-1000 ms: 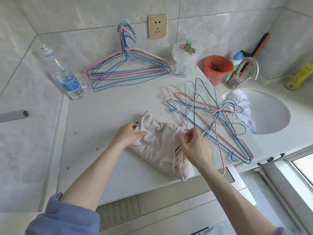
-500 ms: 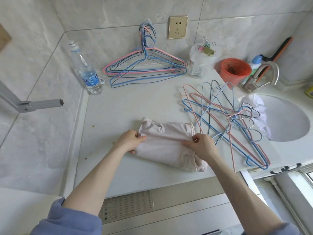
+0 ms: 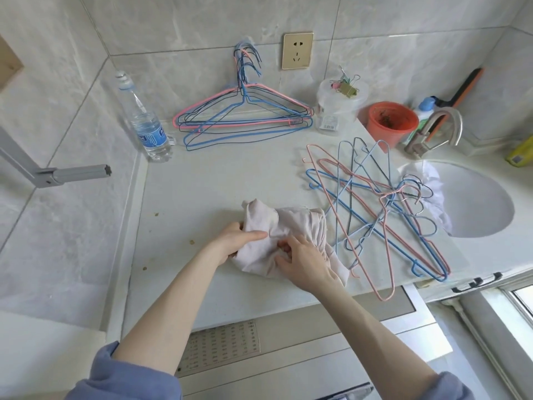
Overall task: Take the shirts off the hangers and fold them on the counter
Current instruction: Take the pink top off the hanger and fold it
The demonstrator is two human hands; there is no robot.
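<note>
Gripping a bunched pale pink cotton shirt [image 3: 288, 238] near the front edge of the white stone counter [image 3: 219, 183], your left hand [image 3: 236, 241] closes its fingers over the fabric's left side while your right hand [image 3: 302, 262] presses on its lower right, fingertips tucked into the folds. Just beside the shirt on the right lies a loose pile of pink and blue wire hangers [image 3: 383, 209]. More wire hangers [image 3: 245, 119] hang against the tiled wall.

Single head-worn view, steeply down, close over the counter [image 3: 207, 180].
</note>
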